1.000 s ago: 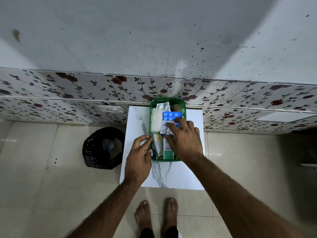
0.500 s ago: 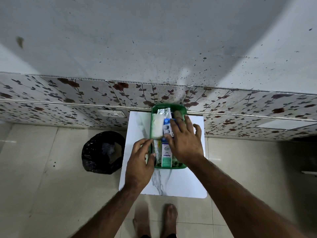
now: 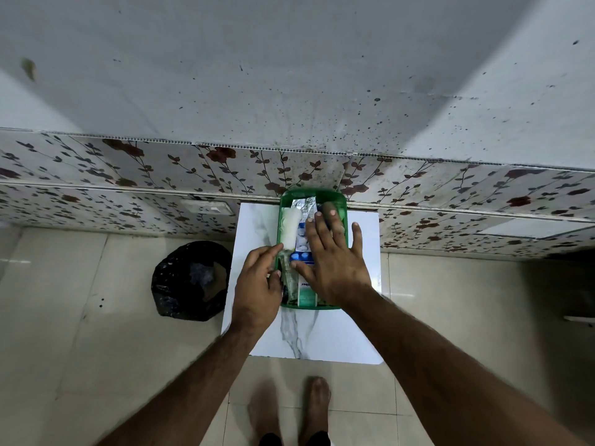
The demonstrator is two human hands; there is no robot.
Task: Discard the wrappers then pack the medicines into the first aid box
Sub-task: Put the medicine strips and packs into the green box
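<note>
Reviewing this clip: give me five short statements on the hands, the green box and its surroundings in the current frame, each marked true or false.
1. The green first aid box sits on the white marble-patterned table. True.
2. The right hand lies flat, fingers spread, over the packs in the box. True.
3. The black bin bag stands on the table beside the box. False: it is on the floor, left of the table.
4. The left hand hangs away from the box. False: it is at the box's left wall, fingertips by the white roll.
5. The box is empty. False: it holds the roll, a blue blister strip and other packs.
</note>
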